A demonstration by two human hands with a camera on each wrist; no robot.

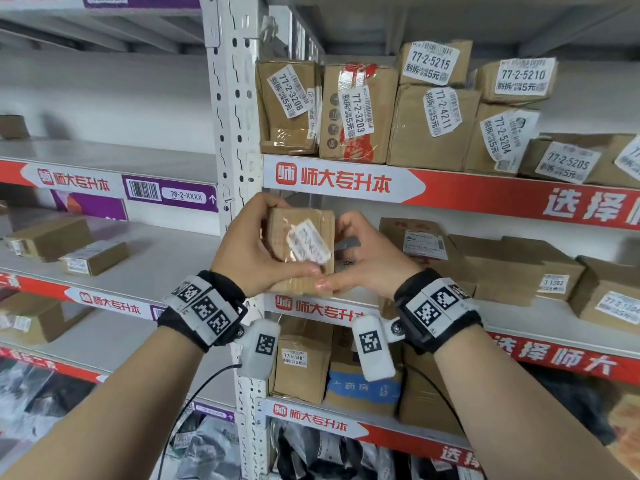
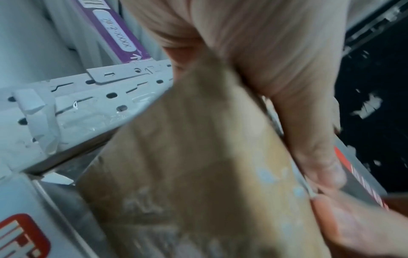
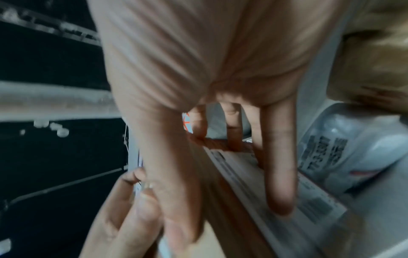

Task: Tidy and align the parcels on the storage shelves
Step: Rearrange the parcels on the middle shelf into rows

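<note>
Both hands, left hand (image 1: 252, 251) and right hand (image 1: 363, 261), grasp small parcel (image 1: 301, 247) at shelf edge (image 1: 311, 306); white upright (image 1: 239, 133) just left, flat boxes (image 1: 502, 268) close right.

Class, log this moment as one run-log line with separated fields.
left hand: grips parcel | right hand: grips parcel | parcel: at shelf front edge, label blurred

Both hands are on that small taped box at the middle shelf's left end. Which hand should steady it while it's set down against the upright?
Probably left. The left hand wraps the small taped box on the side by the shelf upright; the right hand holds the open side.
</note>
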